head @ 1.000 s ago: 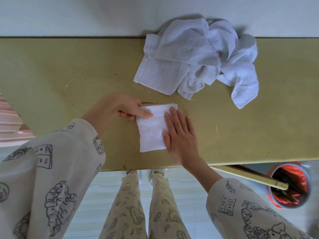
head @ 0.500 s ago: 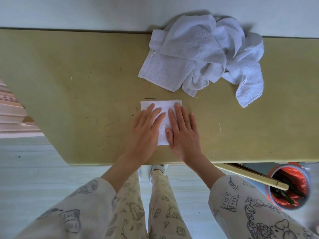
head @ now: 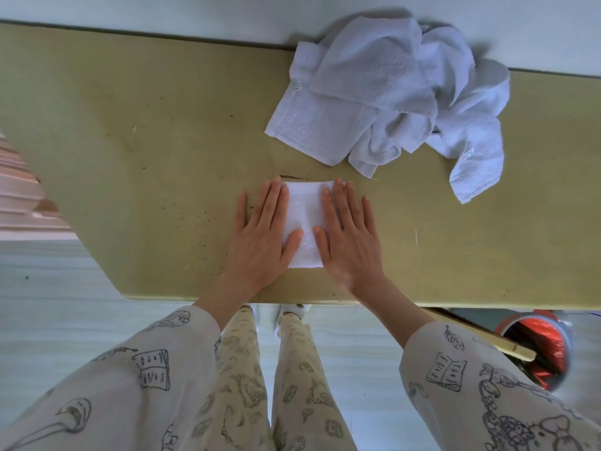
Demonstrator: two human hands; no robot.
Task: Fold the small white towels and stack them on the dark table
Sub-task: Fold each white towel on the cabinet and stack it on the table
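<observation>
Half a second ago the hands lay close together over the towel; now they have spread apart, one to each side, baring its middle. The olive-tan table [head: 136, 164] fills most of the view, its surface speckled with dark flecks and its left end cut off by the frame. On its far side, against the pale wall, sits the heap of unfolded white towels [head: 387, 102], crumpled so that the pieces cannot be counted. Below the table's right edge a round bin with a red liner [head: 543, 349] stands on the floor, partly covered by a wooden leg and by the printed sleeve. Near the front edge lies the folded towel [head: 305, 222], a small white rectangle. The left hand [head: 263, 236] presses flat on its left side, fingers straight, covering that edge. The right hand [head: 349, 236] presses flat on its right side likewise, hiding the right edge.
</observation>
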